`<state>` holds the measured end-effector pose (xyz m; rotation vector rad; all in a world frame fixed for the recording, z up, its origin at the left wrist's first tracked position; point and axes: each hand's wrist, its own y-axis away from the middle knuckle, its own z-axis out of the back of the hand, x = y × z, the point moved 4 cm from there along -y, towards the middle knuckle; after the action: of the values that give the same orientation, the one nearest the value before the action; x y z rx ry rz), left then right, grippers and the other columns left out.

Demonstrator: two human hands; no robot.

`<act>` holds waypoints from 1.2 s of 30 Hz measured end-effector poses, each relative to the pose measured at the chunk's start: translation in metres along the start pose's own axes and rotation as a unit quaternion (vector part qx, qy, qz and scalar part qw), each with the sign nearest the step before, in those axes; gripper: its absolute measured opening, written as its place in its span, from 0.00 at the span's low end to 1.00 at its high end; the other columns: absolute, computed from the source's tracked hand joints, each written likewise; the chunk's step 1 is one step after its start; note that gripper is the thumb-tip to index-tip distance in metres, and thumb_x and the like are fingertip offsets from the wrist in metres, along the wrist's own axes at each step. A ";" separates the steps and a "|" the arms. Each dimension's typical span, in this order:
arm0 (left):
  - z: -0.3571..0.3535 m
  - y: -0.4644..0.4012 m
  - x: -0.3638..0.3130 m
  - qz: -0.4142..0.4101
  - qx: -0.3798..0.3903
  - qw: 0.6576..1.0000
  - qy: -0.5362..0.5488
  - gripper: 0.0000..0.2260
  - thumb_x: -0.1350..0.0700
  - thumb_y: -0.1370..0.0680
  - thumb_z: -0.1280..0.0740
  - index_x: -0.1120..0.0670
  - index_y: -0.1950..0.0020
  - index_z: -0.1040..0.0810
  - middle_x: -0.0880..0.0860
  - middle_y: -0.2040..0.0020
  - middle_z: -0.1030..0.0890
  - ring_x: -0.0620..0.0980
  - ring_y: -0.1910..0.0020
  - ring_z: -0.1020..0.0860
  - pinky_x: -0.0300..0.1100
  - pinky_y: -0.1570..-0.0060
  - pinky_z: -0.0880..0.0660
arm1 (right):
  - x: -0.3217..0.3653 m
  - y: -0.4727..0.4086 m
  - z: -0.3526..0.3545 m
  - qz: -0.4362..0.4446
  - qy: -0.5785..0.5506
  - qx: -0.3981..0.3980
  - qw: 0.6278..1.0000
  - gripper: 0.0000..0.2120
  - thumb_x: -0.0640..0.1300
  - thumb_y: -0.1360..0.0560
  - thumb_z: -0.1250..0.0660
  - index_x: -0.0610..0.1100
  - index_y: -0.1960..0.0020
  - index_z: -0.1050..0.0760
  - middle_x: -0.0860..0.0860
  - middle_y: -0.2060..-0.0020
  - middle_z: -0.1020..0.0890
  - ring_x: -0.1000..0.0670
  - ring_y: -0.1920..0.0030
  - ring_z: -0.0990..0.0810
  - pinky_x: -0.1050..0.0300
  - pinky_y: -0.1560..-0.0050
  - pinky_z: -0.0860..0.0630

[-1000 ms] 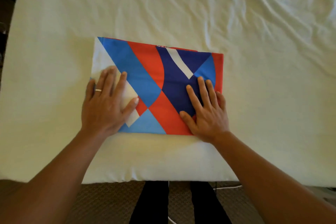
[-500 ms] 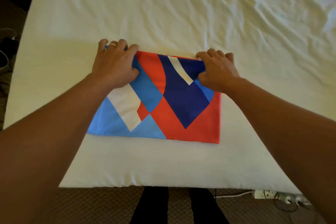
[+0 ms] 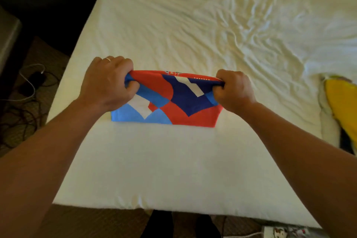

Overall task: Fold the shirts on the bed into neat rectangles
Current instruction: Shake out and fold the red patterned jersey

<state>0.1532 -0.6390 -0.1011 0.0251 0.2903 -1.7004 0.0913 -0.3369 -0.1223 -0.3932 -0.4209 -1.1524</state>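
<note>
I see a bed point(image 3: 193, 160) covered in a cream-white sheet, smooth across the near part and creased into many wrinkles toward the far right. Near the middle, a folded shirt point(image 3: 170, 108) patterned in red, blue, navy and white has its near edge lying on the sheet, its far edge raised off it. At the right edge lies a yellow garment point(image 3: 343, 106), partly cut off by my view, with some white cloth just beside it.

Cream wrinkled bed sheet point(image 3: 193, 25); brown carpet point(image 3: 38, 60) left, tangled cables point(image 3: 29, 83); dark surroundings.
</note>
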 end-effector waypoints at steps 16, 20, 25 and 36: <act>-0.095 0.237 -0.068 -0.057 0.217 0.973 0.048 0.11 0.52 0.29 0.38 0.57 0.54 0.21 0.55 0.60 0.23 0.58 0.67 0.25 0.47 0.67 0.28 | -0.039 0.215 -0.078 0.129 0.127 0.216 0.960 0.15 0.48 0.30 0.22 0.42 0.48 0.19 0.45 0.49 0.15 0.41 0.51 0.15 0.45 0.53 0.16; -0.103 0.274 -0.078 -0.062 0.282 0.951 0.111 0.12 0.45 0.26 0.35 0.54 0.56 0.20 0.50 0.63 0.21 0.53 0.69 0.24 0.43 0.70 0.29 | -0.046 0.251 -0.087 0.121 0.099 0.266 0.951 0.13 0.52 0.26 0.31 0.43 0.50 0.19 0.47 0.52 0.15 0.44 0.54 0.16 0.47 0.55 0.17; -0.091 0.220 -0.081 -0.011 0.144 0.984 0.100 0.18 0.43 0.23 0.37 0.56 0.60 0.20 0.52 0.66 0.20 0.55 0.73 0.25 0.40 0.70 0.32 | -0.033 0.202 -0.091 0.128 0.053 0.148 0.979 0.18 0.53 0.21 0.39 0.40 0.55 0.20 0.46 0.60 0.16 0.44 0.63 0.18 0.51 0.58 0.20; -0.149 0.105 -0.040 0.113 0.158 0.980 0.034 0.17 0.46 0.17 0.38 0.51 0.31 0.24 0.53 0.35 0.24 0.61 0.36 0.27 0.58 0.36 0.36 | -0.044 0.098 -0.127 0.000 0.096 0.125 0.987 0.17 0.50 0.17 0.44 0.47 0.33 0.24 0.49 0.36 0.23 0.43 0.34 0.29 0.45 0.34 0.36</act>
<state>0.2392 -0.5824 -0.2566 0.3387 0.0615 -1.5065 0.1817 -0.3317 -0.2621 -0.0623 -0.3899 -1.1102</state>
